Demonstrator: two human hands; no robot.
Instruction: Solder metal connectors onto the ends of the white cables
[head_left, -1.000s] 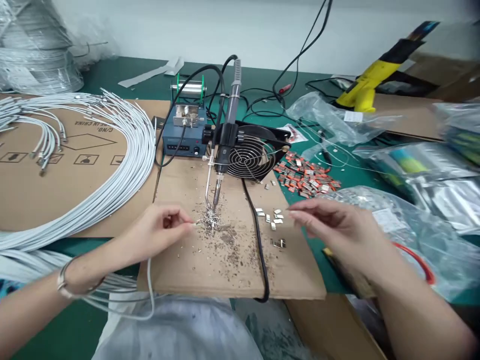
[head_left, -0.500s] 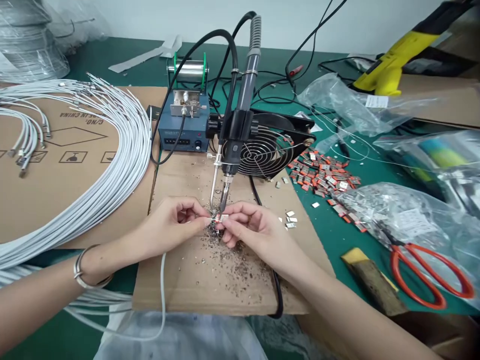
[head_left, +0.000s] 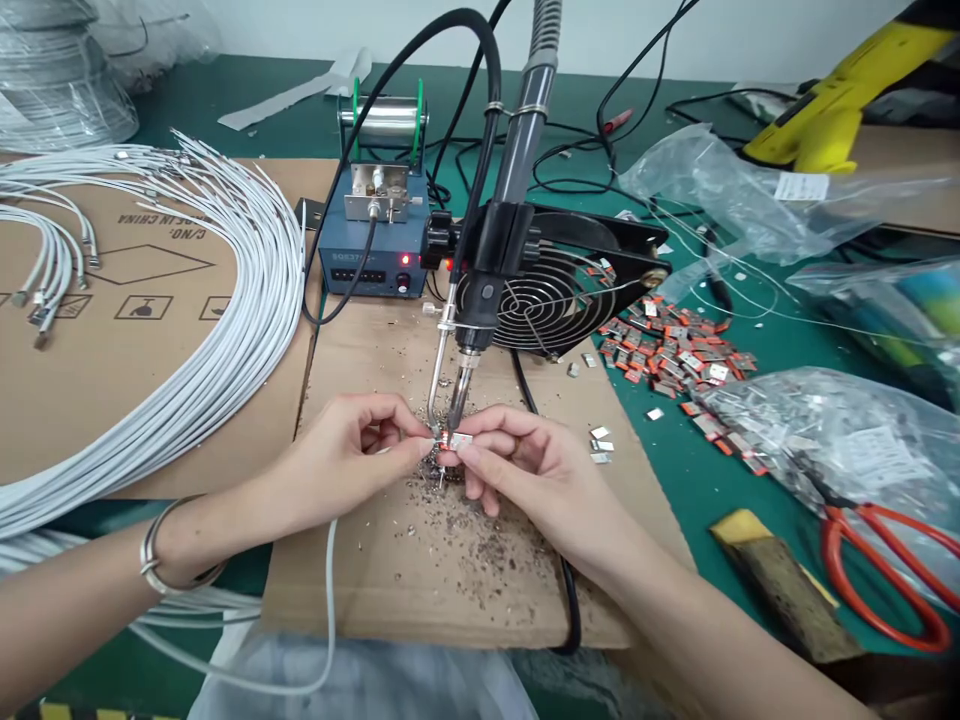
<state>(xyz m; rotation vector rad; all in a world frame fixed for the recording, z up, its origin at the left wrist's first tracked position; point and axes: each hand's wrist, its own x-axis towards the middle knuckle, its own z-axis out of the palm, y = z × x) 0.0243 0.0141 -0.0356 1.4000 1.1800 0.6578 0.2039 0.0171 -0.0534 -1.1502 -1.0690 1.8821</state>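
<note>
Between thumb and forefinger, my left hand [head_left: 360, 455] pinches the end of a white cable [head_left: 330, 590], which hangs down below the palm. My right hand [head_left: 525, 465] grips a small silver metal connector [head_left: 461, 440] with a red-orange part at its left end. Cable end and connector meet right under the tip of the soldering iron [head_left: 457, 395], which is clamped in a stand. A thin metal feed tube [head_left: 437, 375] comes down beside the tip. Fingers and tip partly hide the joint. Dark bits of solder lie scattered on the cardboard [head_left: 375, 600] below.
Behind stand a blue solder feeder [head_left: 367, 255] with a solder reel [head_left: 386, 122] and a black fan [head_left: 547, 300]. Bundled white cables [head_left: 255, 330] lie left. At right are piled connectors [head_left: 675, 345], red-handled scissors [head_left: 885, 580], a brown block [head_left: 784, 580] and plastic bags [head_left: 862, 430].
The view has shifted, so the iron and fan appear further right. A red light now glows on the feeder. Both hands keep their pinch under the tip.
</note>
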